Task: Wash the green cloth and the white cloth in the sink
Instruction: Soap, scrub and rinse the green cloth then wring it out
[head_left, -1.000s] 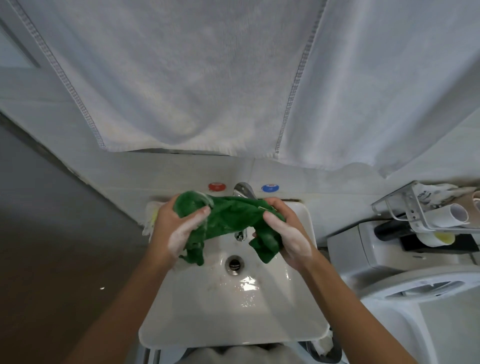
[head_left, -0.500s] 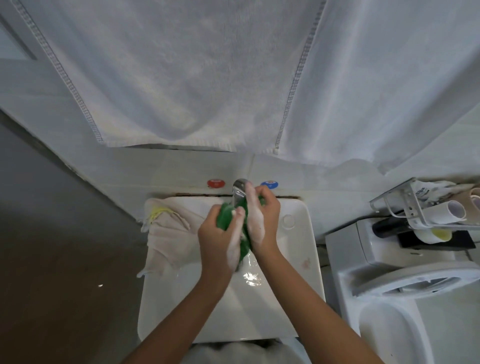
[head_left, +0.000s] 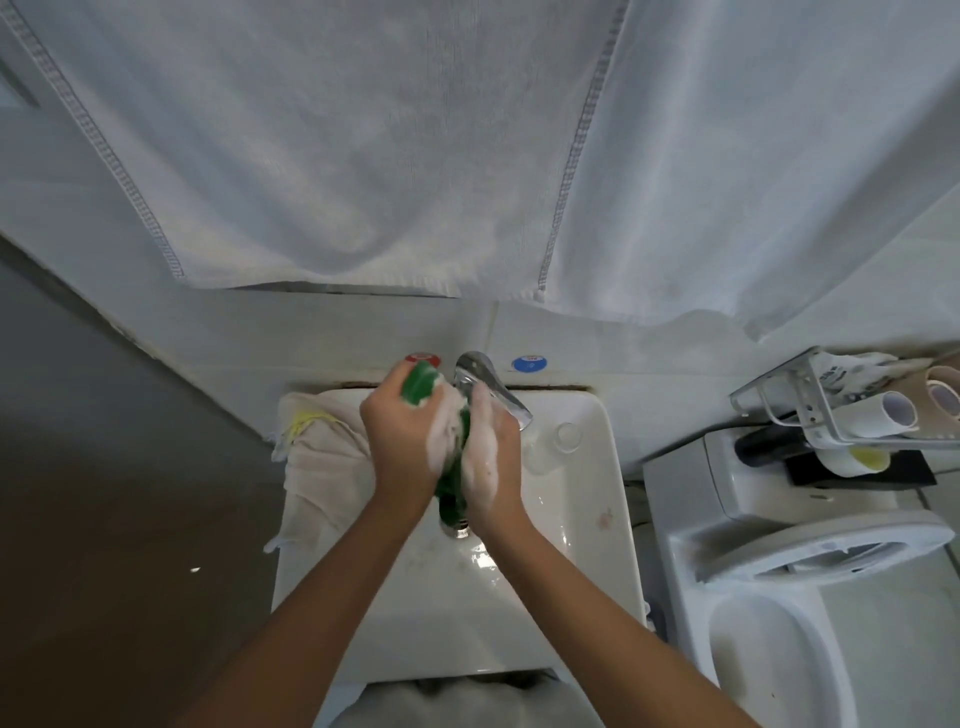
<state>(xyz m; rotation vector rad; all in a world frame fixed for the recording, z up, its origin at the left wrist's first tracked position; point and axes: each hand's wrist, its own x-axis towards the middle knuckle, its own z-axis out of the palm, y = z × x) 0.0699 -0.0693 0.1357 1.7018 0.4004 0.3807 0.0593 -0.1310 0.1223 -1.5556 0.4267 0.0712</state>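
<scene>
Green cloth bunched tight between both palms over the sink, just in front of the tap; one end poking out above the left hand, a dark tail hanging toward the drain. Left hand clenched round the upper bunch, right hand pressed against it, fingers wrapped over the fabric, both coated in white lather.

A second ago stretched wide between two separated hands; half a second ago gathered into a wad; now hands offset, left higher, right lower. Reads as a scrubbing stroke, cloth rubbed against itself. Soaping well under way on the green one; rinse and wring judged still to come.

White cloth draped over the sink's left rim, yellow stitching showing, untouched, partly hidden behind the left forearm. Second half of the task not begun.

Round about: red tap marker and blue tap marker on the wall, large white towel hanging overhead, small clear cup on the sink's right ledge, wire rack with rolls, toilet to the right.

In the way: tap spout close to the right knuckles; clear cup near enough to be knocked.
</scene>
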